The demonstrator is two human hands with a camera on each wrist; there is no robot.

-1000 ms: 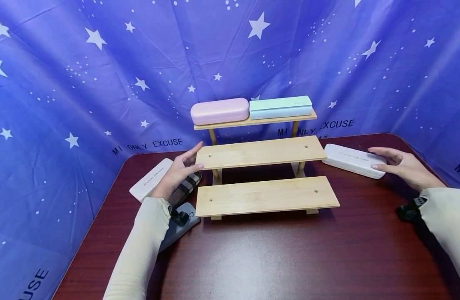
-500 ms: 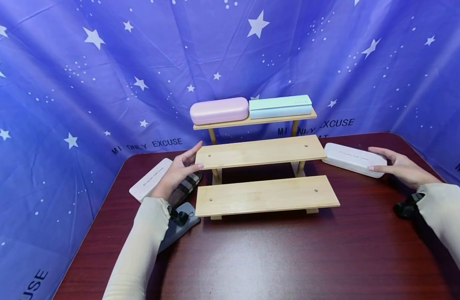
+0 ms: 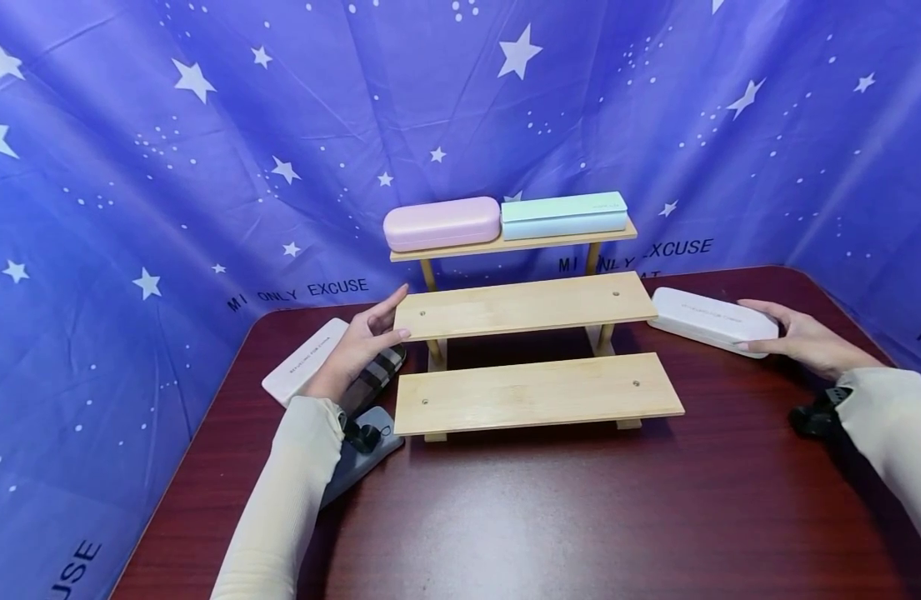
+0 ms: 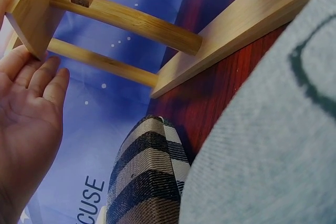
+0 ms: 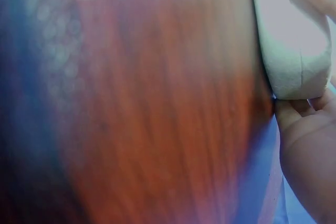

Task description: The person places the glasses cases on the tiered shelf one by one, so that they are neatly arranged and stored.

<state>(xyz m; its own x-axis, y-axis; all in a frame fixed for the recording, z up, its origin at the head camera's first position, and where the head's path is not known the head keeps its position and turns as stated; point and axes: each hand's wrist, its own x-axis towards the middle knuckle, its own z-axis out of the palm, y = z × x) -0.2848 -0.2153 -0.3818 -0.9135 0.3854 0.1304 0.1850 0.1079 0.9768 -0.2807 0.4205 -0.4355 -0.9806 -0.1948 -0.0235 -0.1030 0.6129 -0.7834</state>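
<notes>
A three-tier wooden display stand [image 3: 531,392] stands on the table. My left hand [image 3: 355,350] holds the left end of its middle shelf [image 3: 520,307], the thumb at the front edge; in the left wrist view the fingers [image 4: 54,85] reach the board's underside. To the right of the stand lies a white glasses case [image 3: 703,318], its left end close by the middle shelf. My right hand [image 3: 813,340] grips the case's right end between thumb and fingers. In the right wrist view the case's rounded end [image 5: 296,72] sits in that hand.
A pink glasses case [image 3: 441,225] and a mint green case [image 3: 565,217] sit on the top shelf. Left of the stand lie another white case [image 3: 306,358], a checked case [image 3: 373,379] and a grey case [image 3: 362,458], partly under my left arm. A blue starry curtain [image 3: 317,125] hangs behind.
My right hand has shifted slightly left, its thumb further along the white glasses case. My left hand has stayed on the shelf. The stand and other cases are unmoved.
</notes>
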